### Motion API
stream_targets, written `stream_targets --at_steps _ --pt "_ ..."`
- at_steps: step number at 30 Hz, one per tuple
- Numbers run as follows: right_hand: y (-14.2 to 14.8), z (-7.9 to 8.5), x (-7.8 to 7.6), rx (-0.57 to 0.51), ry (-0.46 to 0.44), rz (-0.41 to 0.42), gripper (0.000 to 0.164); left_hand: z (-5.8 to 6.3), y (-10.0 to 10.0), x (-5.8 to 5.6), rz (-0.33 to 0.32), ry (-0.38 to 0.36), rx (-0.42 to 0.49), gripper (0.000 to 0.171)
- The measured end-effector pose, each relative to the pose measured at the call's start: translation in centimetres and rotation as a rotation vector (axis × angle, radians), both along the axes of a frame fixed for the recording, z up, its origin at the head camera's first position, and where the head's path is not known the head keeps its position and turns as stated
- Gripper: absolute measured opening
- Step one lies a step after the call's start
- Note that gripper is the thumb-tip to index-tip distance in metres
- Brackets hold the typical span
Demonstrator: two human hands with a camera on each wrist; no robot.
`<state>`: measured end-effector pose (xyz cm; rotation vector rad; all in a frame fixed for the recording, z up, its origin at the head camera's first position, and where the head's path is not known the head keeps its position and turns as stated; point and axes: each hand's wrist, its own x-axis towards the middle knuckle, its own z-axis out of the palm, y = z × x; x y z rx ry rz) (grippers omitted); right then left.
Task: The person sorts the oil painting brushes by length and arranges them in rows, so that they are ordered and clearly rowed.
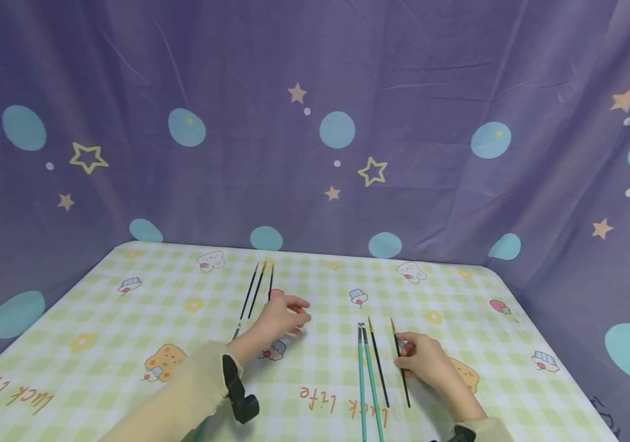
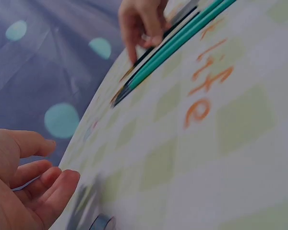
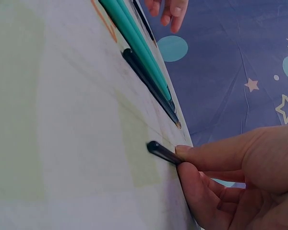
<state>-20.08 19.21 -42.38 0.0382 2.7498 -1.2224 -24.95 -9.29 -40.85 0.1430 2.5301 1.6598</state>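
My right hand pinches a slim black paintbrush between thumb and fingers, its bristles pointing away from me. In the right wrist view the handle end of this brush sticks out past the fingertips, close over the cloth. To its left lie another black paintbrush and two teal paintbrushes, side by side. My left hand holds nothing; its fingers are loosely bent above the table, beside three black paintbrushes at the far left.
A checked green-and-white tablecloth with printed cakes and letters covers the table. The left sleeve partly hides a teal brush handle. Behind the table's far edge hangs a purple curtain with stars and dots.
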Motion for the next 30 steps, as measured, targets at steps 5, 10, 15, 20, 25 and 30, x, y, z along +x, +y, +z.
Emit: stream_targets --at_steps 5,10,15,20,25,30 --pt "0.0 0.0 0.1 0.000 0.010 -0.008 0.053 -0.3 1.6 1.4 -0.070 -0.042 0.059 0.034" --pt "-0.1 0.2 0.2 0.013 0.019 -0.001 0.053 -1.1 3.4 3.1 -0.118 -0.088 0.115 0.034" --pt "-0.1 0.2 0.3 0.027 0.018 0.003 0.053 -1.7 5.1 4.6 -0.172 -0.111 0.112 0.031" --pt "-0.1 0.2 0.3 0.027 0.015 -0.002 0.053 -1.6 6.4 5.6 -0.190 -0.100 0.101 0.031" --pt "-0.2 0.2 0.4 0.021 0.025 -0.005 0.053 -1.3 7.7 6.3 -0.167 -0.054 0.029 0.032" --pt "-0.3 0.4 0.5 0.011 0.025 -0.004 0.052 -1.3 8.5 6.6 -0.155 0.022 -0.104 0.033"
